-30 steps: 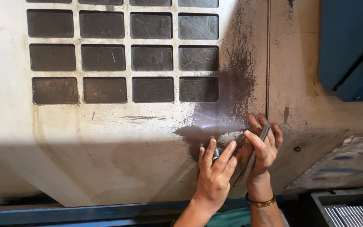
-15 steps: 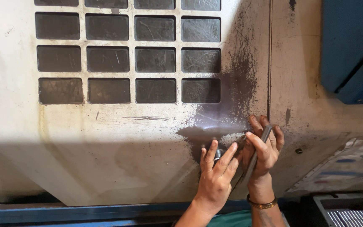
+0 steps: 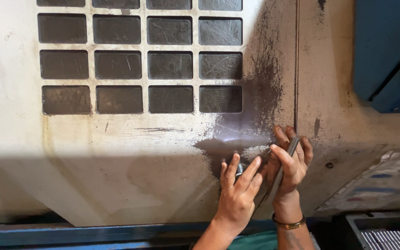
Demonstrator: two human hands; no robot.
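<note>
My left hand (image 3: 237, 194) lies flat against a dirty cream metal machine panel (image 3: 116, 153), fingers spread over a small round metal part (image 3: 240, 167) that is mostly hidden under them. My right hand (image 3: 290, 164) sits just to its right and grips a long thin grey metal tool (image 3: 283, 169), held slanted with its upper end near my fingertips. A dark smear of grime (image 3: 251, 120) spreads over the panel right above both hands. A brass-coloured bangle (image 3: 289, 225) circles my right wrist.
A grid of dark rectangular recesses (image 3: 144, 65) fills the upper panel. A vertical seam (image 3: 296, 65) runs down beside the grime. A blue machine cover (image 3: 387, 55) is at top right, a blue ledge (image 3: 70, 231) along the bottom, and a grey ribbed tray (image 3: 385, 236) at bottom right.
The view has drifted slightly, so the grid sits a little lower in the frame. Both hands stay in the same spot on the panel.
</note>
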